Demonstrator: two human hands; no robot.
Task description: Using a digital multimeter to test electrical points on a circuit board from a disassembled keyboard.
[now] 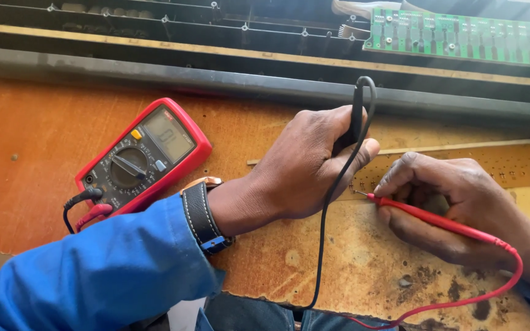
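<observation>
While the left hand [305, 162] grips a black probe [357, 116], the right hand [455, 202] pinches a red probe [437, 222], its tip seemingly touching the brown circuit board [522, 164].

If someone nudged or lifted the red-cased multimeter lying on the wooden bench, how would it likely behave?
The red-cased multimeter lies flat on its back on the wooden bench, so it would probably slide rather than tip or roll. Its rubbery-looking red casing likely grips well. The black lead and red lead plugged into it look floppy and would probably drag along, tugging the probes in the hands.
</observation>
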